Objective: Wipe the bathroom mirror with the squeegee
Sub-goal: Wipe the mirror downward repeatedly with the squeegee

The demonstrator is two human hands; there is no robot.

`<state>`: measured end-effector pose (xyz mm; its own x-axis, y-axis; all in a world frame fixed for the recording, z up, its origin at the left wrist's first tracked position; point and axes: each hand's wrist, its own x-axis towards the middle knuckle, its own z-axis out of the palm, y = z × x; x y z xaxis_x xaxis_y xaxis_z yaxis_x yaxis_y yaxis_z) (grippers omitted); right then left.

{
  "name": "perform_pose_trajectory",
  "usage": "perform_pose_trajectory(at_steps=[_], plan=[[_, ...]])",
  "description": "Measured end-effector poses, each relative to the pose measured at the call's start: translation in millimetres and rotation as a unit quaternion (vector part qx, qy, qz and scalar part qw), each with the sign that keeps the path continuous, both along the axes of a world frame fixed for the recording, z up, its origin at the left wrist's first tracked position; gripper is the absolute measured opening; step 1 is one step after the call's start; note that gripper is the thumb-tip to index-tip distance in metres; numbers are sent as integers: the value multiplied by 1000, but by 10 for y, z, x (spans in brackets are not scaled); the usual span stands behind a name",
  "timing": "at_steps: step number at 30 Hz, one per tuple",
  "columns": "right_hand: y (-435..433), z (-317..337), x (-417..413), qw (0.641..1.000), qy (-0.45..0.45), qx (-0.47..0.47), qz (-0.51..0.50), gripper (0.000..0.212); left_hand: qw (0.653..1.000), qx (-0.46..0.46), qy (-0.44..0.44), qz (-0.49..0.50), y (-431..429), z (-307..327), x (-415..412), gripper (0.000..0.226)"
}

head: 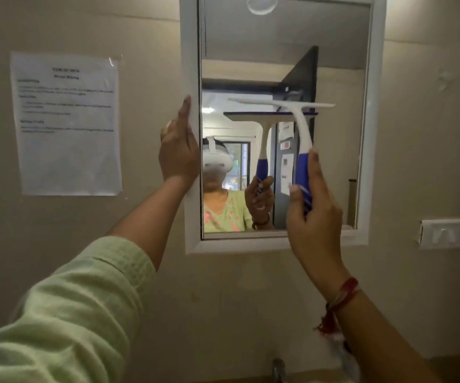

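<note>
Pale green L sleeve (85, 299), red thread (344, 294) on R wrist

Print on the notice (68, 123) at left is too blurred to read. The mirror (284, 42) is cut off by the top edge, the tap (278, 370) by the bottom. The right hand (315, 217) hides the lower handle of the squeegee (303, 134)

Beige wall (250, 299) in dim light — printed notice (67, 123) taped at left, white switch plate (452, 233) at right.
</note>
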<state>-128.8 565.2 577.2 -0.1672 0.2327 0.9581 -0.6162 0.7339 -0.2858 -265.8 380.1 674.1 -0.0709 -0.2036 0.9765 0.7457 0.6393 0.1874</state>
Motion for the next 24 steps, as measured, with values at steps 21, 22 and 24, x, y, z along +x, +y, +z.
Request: perform_pose_trajectory(at_steps=[21, 22, 24], plan=[[233, 1617, -510, 995, 64, -2, -73, 53, 1000, 1, 1, -1, 1, -35, -3, 48], [242, 1638, -527, 995, 61, -4, -73, 53, 1000, 1, 1, 0, 0, -36, 0, 47], [251, 1663, -551, 996, 59, -9, -71, 53, 1000, 1, 0, -2, 0, -36, 7, 47]])
